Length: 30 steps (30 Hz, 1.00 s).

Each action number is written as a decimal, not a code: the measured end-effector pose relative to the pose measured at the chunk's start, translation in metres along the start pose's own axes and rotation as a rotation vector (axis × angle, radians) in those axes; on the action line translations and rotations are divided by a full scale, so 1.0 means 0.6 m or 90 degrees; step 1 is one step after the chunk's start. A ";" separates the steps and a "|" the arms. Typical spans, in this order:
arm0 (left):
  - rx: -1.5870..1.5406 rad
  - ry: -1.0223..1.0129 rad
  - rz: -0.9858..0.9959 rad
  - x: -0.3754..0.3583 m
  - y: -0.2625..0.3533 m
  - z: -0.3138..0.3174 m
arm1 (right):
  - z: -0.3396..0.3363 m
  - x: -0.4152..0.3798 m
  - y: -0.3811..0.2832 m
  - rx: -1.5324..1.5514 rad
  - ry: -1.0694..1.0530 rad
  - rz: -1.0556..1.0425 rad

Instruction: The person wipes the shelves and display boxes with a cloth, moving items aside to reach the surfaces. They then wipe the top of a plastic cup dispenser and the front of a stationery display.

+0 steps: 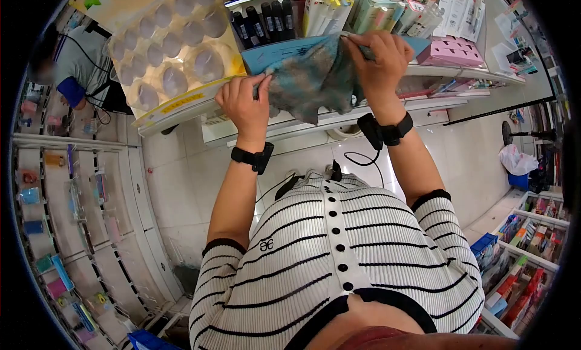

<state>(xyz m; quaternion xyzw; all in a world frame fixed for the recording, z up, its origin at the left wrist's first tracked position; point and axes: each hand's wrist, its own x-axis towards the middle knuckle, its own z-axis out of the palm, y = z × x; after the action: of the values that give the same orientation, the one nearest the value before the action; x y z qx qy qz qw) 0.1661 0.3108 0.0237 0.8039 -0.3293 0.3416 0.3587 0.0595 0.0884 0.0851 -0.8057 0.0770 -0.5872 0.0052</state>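
A damp-looking grey-green cloth [311,81] is stretched between my hands at the front of the display shelf. My left hand [245,102] pinches its left edge near the corner of the yellow display tray [136,102]. With fingers closed, my right hand [381,62] holds the cloth's upper right corner. Behind the cloth runs a blue box edge [263,56], partly covered by it. Black-capped pens [266,22] and a yellow-and-white box of pens [327,14] stand just beyond.
A pink box [451,52] sits on the shelf to the right. Pegboard racks [78,211] line the left side, and drawers of goods [526,241] stand at lower right. Another person [85,62] is at the upper left. A cable [363,159] hangs below my right wrist.
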 end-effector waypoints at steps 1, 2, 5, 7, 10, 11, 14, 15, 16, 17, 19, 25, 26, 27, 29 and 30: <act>0.000 0.000 -0.001 -0.001 -0.001 0.001 | 0.006 0.001 -0.007 0.001 -0.001 -0.001; -0.004 0.008 -0.001 -0.003 -0.002 0.003 | 0.013 0.001 -0.014 -0.007 0.002 -0.010; -0.008 0.014 0.000 -0.003 -0.002 0.004 | 0.030 -0.001 -0.032 -0.015 0.017 -0.029; -0.008 0.013 0.004 -0.003 -0.002 0.003 | 0.030 -0.006 -0.038 -0.006 0.016 -0.037; -0.007 0.012 0.007 -0.003 -0.004 0.004 | 0.024 -0.038 -0.032 -0.048 -0.091 -0.077; -0.006 0.011 0.007 -0.004 -0.005 0.004 | 0.021 -0.044 -0.030 -0.050 -0.091 -0.077; -0.009 0.013 0.005 -0.002 -0.003 0.004 | 0.019 -0.041 -0.028 -0.037 -0.121 -0.059; -0.014 0.014 0.005 -0.002 -0.002 0.003 | 0.021 -0.026 -0.027 -0.017 -0.077 -0.061; -0.014 0.013 0.005 -0.001 -0.003 0.003 | 0.022 -0.014 -0.028 0.003 -0.033 -0.062; -0.013 0.017 0.009 -0.001 -0.003 0.003 | 0.022 -0.006 -0.031 0.003 -0.033 -0.062; -0.013 0.021 0.010 -0.001 -0.003 0.004 | 0.025 0.003 -0.038 0.015 0.006 -0.046; -0.019 0.008 0.002 0.001 -0.001 0.000 | 0.036 -0.054 -0.043 -0.030 -0.132 -0.098; -0.017 0.011 0.006 0.001 -0.001 0.001 | 0.037 -0.054 -0.041 -0.028 -0.132 -0.099; -0.013 0.014 0.009 0.001 -0.001 0.001 | 0.035 -0.044 -0.043 -0.023 -0.121 -0.099; -0.019 0.025 0.013 0.002 -0.001 0.003 | 0.033 -0.020 -0.053 -0.015 -0.112 -0.098; -0.027 0.037 0.020 0.003 -0.001 0.004 | 0.039 -0.002 -0.061 0.009 -0.063 -0.109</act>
<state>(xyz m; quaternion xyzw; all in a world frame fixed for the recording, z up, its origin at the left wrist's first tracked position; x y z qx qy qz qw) 0.1684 0.3086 0.0239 0.7806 -0.3388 0.3632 0.3794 0.0857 0.1230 0.0803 -0.8375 0.0036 -0.5453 -0.0352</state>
